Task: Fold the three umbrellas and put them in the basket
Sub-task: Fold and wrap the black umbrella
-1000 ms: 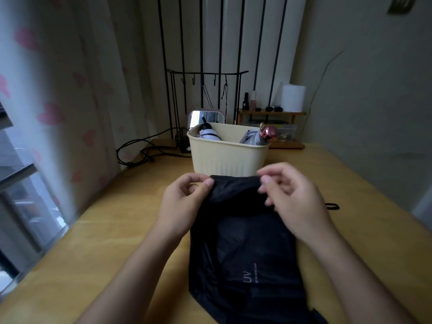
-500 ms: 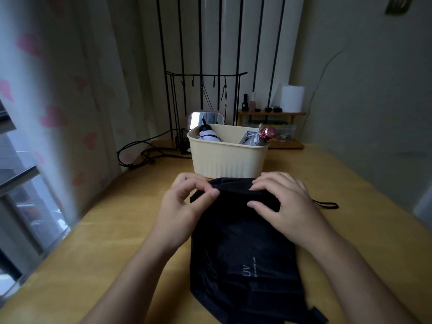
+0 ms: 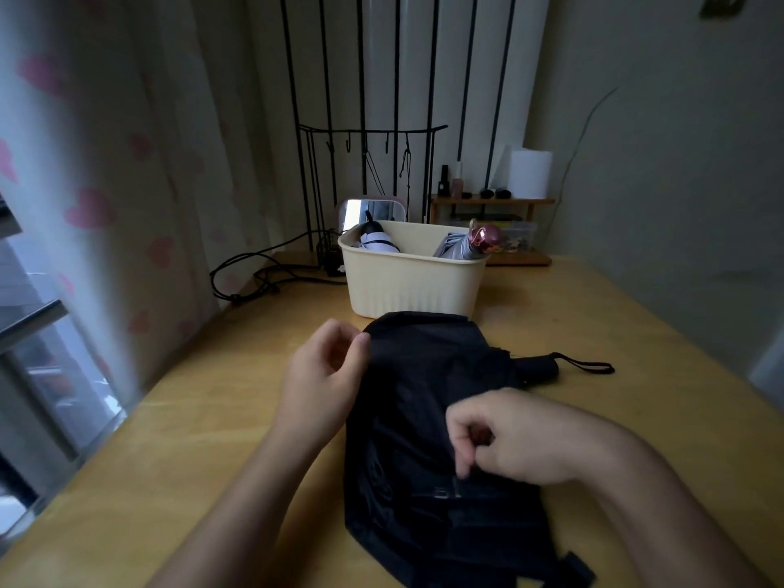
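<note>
Folding of the last, black umbrella (image 3: 428, 375) is unfinished: it lies loose on the table (image 3: 602, 320) just this side of the basket (image 3: 411, 286), where a black-and-white umbrella (image 3: 379, 244) and a grey umbrella (image 3: 460, 250) already stand. The left hand (image 3: 324, 377) pinches its far-left edge, and the right hand (image 3: 515, 435) pinches cloth nearer. Rolling, strapping and stowing seem to remain.

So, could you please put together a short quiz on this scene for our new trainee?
1. How many folded umbrellas are in the basket?
2. True or false: the black umbrella lies on the table.
3. Compared with the left hand, the right hand is: A nearer the basket; B farther from it.
Key: 1 two; 2 true; 3 B.
</note>
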